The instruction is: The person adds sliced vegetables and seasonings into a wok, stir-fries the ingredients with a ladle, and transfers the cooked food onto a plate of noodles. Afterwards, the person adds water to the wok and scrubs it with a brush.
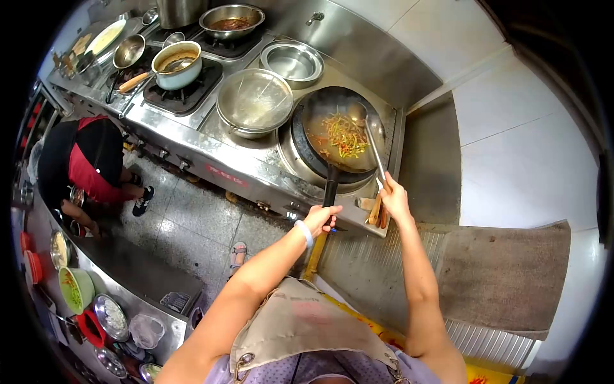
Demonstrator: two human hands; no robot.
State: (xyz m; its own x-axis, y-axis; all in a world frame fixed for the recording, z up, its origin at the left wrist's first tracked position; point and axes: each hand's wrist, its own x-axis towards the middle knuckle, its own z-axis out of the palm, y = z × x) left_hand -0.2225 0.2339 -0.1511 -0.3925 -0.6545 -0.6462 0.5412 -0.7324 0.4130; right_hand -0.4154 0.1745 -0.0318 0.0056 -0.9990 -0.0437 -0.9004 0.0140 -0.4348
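A dark wok (pixel 307 105) sits tilted on the burner ring, holding shredded green and orange food (pixel 347 136) in some liquid. My left hand (pixel 318 219) is wrapped round the wok's black handle (pixel 330 185). In my right hand (pixel 394 197) is the long handle of a metal ladle (pixel 374 147); its bowl rests inside the wok beside the food, near the far right wall. Faint steam hangs over the wok. Wooden-handled tools (pixel 377 212) lie at the stove's edge just below my right hand.
Left of the wok stand a strainer over a basin (pixel 254 101) and a metal pan (pixel 292 61). A white pot (pixel 177 67) and a bowl of sauce (pixel 231 23) are farther left. A person (pixel 86 157) bends at the left, by a counter with bowls and a green tub (pixel 77 288).
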